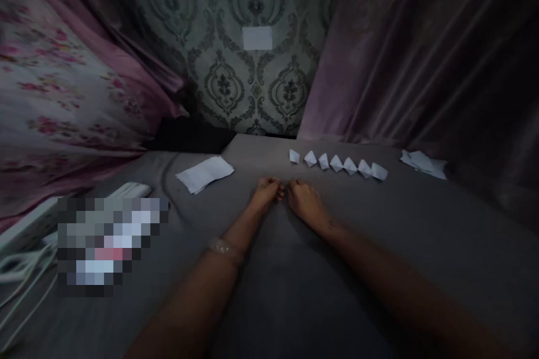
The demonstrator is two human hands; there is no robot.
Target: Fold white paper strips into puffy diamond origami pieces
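On grey cloth, folded papers might scatter if the right hand brushes them; both it and left hand curl, grip unclear.

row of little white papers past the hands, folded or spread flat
Folded: most of the row of white papers show pointed outlines and slanting faces, while the white sheets farther left lie flat.

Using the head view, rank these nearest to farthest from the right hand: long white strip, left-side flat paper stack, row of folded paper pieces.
1. Row of folded paper pieces: beyond the right hand, mostly rightward.
2. Flat paper stack: left, past the left hand.
3. Long white strip: at the far left edge.
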